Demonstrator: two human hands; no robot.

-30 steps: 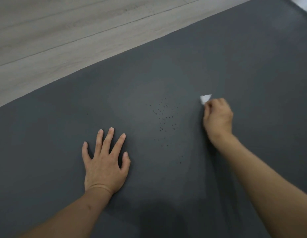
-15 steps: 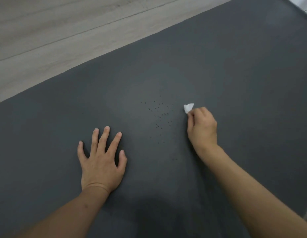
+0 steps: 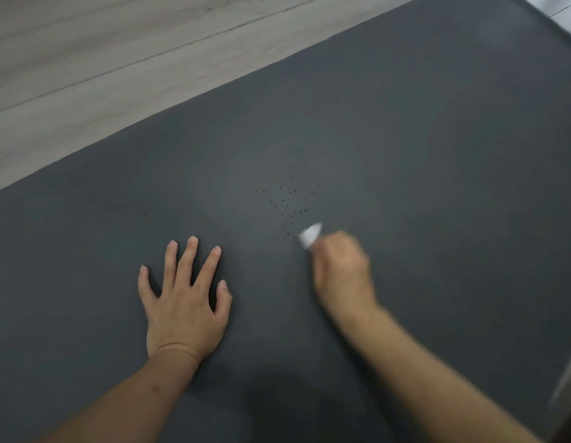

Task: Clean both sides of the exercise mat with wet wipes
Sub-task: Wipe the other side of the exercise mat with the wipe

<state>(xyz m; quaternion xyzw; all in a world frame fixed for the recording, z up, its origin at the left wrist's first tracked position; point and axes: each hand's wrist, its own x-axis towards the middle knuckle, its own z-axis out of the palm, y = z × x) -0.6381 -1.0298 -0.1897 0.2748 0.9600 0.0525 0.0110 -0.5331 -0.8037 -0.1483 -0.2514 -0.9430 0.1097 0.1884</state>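
i see the dark exercise mat (image 3: 405,155) spread on the wooden floor (image 3: 86,59). on the mat, my right hand (image 3: 341,270) grips a white wet wipe (image 3: 310,235) beside dark specks (image 3: 290,203); my left hand (image 3: 185,302) presses flat, fingers splayed.

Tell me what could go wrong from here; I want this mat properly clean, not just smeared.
The wipe is bunched small in the right hand, so it may smear or scatter the dark specks rather than lift them. The left hand lies flat on the mat and could leave prints on it.
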